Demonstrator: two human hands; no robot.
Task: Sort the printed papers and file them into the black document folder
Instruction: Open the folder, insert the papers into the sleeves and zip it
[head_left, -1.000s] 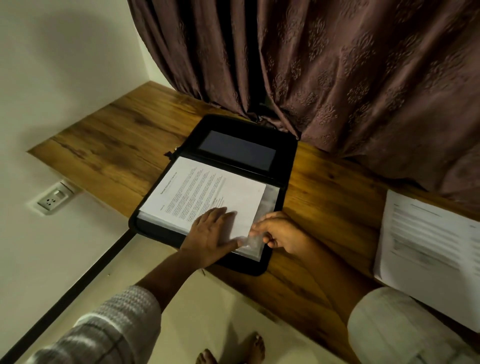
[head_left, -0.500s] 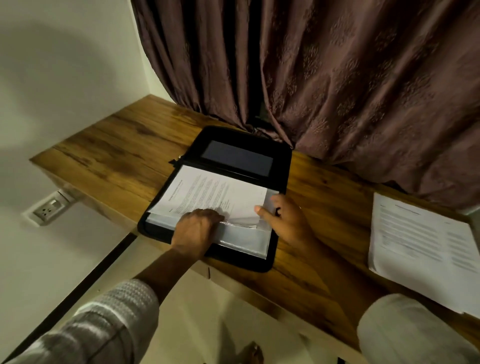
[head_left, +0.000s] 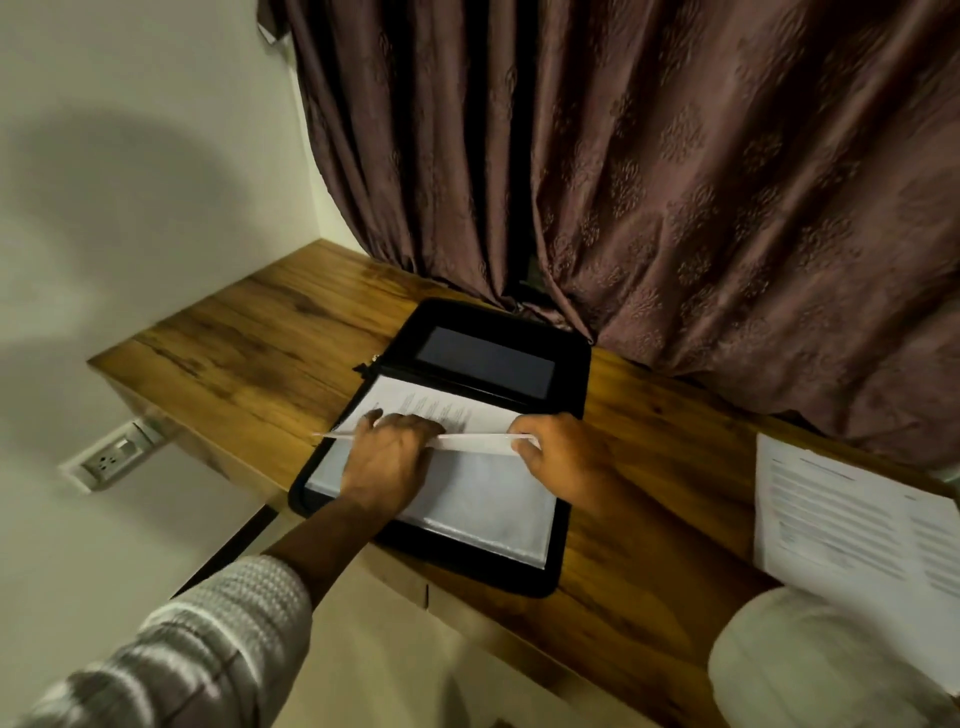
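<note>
The black folder lies open on the desk. The right hand pinches a clear sleeve's lifted edge in it, and the left hand presses the printed paper underneath.

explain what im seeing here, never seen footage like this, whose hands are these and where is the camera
There is no machine here: a person works with bare hands, and a wide-angle camera worn on their head looks down at them, which bends the room's edges. On the wooden desk lies an open black folder with a clear sleeve in front and a printed page showing behind it. The right hand pinches the end of a raised white leaf, seen edge-on. The left hand lies across its middle; whether it grips I cannot tell. More printed papers wait on the desk to the person's right. Behind hangs a brown curtain.
</note>
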